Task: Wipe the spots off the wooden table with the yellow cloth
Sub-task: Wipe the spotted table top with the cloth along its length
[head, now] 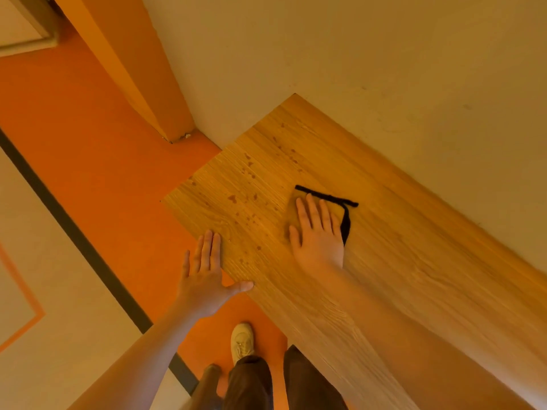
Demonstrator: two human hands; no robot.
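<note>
An indoor room is seen here, though whether home, office or public building cannot be told. A wooden table (399, 261) is set flush against a plain cream wall (355, 54), and the floor (88, 143) is laid in bright orange with a dark stripe and paler panels beside it. An orange-painted column (133, 69) is caught at the wall's corner, and part of a door frame (32, 22) is glimpsed top left.

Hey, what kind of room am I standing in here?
Probably an indoor room or hallway, not clearly a kitchen. A spotted wooden table stands against a plain wall, above an orange floor with a dark stripe.
</note>
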